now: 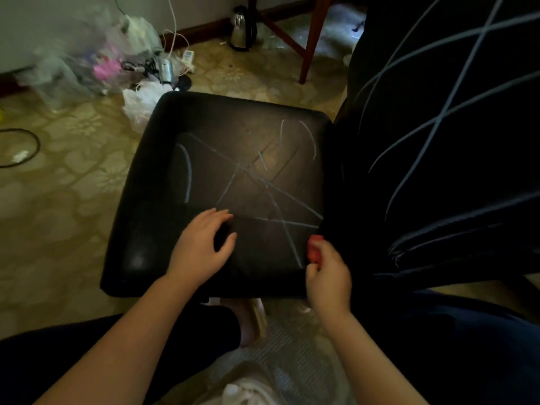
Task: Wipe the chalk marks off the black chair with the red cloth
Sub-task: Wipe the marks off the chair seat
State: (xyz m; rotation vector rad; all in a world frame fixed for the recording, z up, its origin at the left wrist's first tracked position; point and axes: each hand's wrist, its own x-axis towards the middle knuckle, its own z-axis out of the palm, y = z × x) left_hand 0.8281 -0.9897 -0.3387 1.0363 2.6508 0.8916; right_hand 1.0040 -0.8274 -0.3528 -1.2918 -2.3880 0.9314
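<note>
The black chair seat (163, 182) fills the middle of the head view, its backrest (455, 141) rising at the right. Pale chalk marks (263, 182) cross the seat as straight lines and curves, and more lines run over the backrest. My left hand (201, 247) rests on the seat's near left part with fingers spread and lightly bent, holding nothing. My right hand (328, 276) is at the seat's near right corner and grips a bunched red cloth (315, 249), of which only a small part shows above the fingers.
Plastic bags (87, 59), cables and a power strip lie on the patterned floor behind the chair at the left. A metal kettle (242, 29) and a wooden furniture leg (311, 39) stand at the back. My foot (251, 320) and a white bundle (248, 390) are below the seat.
</note>
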